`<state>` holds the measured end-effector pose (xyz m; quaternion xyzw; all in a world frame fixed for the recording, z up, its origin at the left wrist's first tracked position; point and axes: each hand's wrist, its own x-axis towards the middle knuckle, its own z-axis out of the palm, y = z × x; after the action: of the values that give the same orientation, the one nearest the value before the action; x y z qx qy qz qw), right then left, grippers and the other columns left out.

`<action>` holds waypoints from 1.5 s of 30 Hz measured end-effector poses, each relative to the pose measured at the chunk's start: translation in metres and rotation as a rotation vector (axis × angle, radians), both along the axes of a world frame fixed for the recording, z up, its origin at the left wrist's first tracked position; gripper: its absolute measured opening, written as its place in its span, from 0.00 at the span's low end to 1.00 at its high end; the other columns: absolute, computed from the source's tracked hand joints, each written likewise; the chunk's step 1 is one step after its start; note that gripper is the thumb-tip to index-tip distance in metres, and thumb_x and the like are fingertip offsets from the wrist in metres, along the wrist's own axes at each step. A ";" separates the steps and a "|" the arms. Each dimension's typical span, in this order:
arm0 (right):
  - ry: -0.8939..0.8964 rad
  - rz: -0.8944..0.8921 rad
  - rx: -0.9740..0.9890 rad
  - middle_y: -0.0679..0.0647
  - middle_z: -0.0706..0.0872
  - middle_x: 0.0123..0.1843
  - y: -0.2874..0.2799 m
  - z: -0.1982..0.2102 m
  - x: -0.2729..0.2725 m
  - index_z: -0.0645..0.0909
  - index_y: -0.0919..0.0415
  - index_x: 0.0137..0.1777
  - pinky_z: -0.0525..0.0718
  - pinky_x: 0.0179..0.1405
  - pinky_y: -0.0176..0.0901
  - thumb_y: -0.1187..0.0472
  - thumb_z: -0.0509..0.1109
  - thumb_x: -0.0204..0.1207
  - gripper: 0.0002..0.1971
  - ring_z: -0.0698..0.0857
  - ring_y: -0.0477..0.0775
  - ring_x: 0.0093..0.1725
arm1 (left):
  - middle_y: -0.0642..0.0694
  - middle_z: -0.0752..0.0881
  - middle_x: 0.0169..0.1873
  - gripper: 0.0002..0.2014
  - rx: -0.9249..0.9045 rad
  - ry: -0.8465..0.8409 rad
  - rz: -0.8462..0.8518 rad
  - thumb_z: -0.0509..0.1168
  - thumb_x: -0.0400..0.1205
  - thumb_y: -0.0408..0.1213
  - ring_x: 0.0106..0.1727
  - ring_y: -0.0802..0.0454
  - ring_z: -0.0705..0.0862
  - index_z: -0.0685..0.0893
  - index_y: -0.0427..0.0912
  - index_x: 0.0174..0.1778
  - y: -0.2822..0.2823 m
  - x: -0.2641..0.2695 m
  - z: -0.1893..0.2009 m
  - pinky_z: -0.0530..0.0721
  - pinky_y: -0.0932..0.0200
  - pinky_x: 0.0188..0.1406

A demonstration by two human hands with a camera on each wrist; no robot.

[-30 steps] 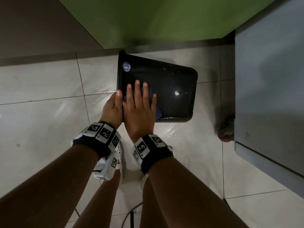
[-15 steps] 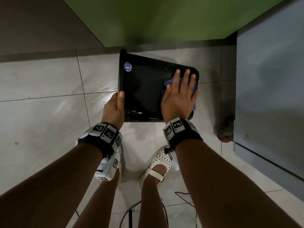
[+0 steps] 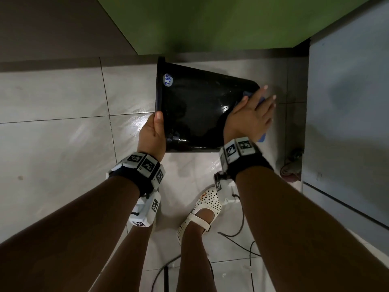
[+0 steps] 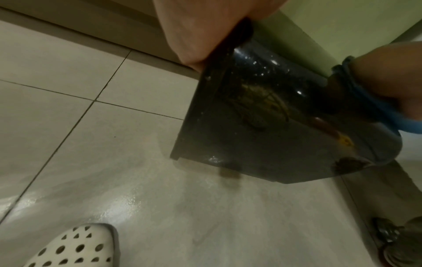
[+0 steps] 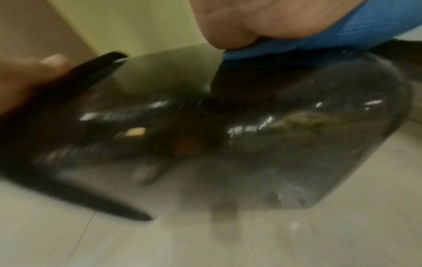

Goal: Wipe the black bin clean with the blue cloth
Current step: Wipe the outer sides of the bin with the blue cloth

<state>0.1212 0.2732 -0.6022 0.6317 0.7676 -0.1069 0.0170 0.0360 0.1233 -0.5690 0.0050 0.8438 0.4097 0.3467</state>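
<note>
The black bin [image 3: 195, 110] lies on its side on the tiled floor, its rim to the left and its base to the right. A white price sticker [image 3: 167, 79] sits near the rim. My left hand [image 3: 152, 131] grips the rim at its near corner, thumb on top. My right hand [image 3: 251, 114] lies flat over the bin's base end, fingers straight, pressing the blue cloth [image 3: 262, 138] against it. Only edges of the cloth show under the palm. The left wrist view shows the bin [image 4: 274, 117] with grime on its side and the cloth [image 4: 374, 112]. The right wrist view is blurred, with the cloth [image 5: 342, 34] above the bin [image 5: 205, 135].
A green wall [image 3: 210, 22] stands just behind the bin. A grey cabinet [image 3: 347, 102] on a castor [image 3: 291, 167] is close on the right. My white perforated shoe [image 3: 202, 209] and dark cables [image 3: 237, 234] lie on the wet, glossy tiles below the bin.
My right hand has swept the cloth from the bin's left part across its top face to the base end on the right. The left hand has kept its grip on the rim.
</note>
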 end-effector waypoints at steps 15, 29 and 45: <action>0.126 0.724 -0.071 0.60 0.71 0.78 -0.057 0.010 -0.049 0.70 0.52 0.76 0.61 0.74 0.68 0.49 0.51 0.81 0.25 0.67 0.64 0.78 | 0.42 0.82 0.37 0.24 -0.013 0.091 -0.026 0.45 0.81 0.54 0.41 0.38 0.82 0.78 0.39 0.46 -0.006 -0.001 -0.004 0.83 0.37 0.45; -0.059 0.164 -0.291 0.57 0.71 0.75 0.066 0.006 -0.047 0.74 0.56 0.69 0.67 0.69 0.61 0.51 0.46 0.83 0.22 0.66 0.64 0.75 | 0.53 0.76 0.30 0.19 -0.090 0.114 0.031 0.47 0.86 0.46 0.36 0.50 0.77 0.78 0.36 0.49 0.003 0.001 -0.002 0.75 0.58 0.35; 0.008 0.581 -0.023 0.61 0.65 0.80 -0.034 -0.001 0.006 0.63 0.52 0.79 0.64 0.71 0.75 0.46 0.53 0.81 0.27 0.62 0.71 0.79 | 0.53 0.76 0.31 0.19 -0.123 0.125 -0.023 0.47 0.86 0.44 0.39 0.49 0.76 0.78 0.32 0.53 -0.008 0.009 -0.006 0.70 0.68 0.30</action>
<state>0.1267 0.2393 -0.6032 0.3847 0.9152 -0.1087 0.0509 0.0448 0.1156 -0.5746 0.0188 0.8872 0.3521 0.2976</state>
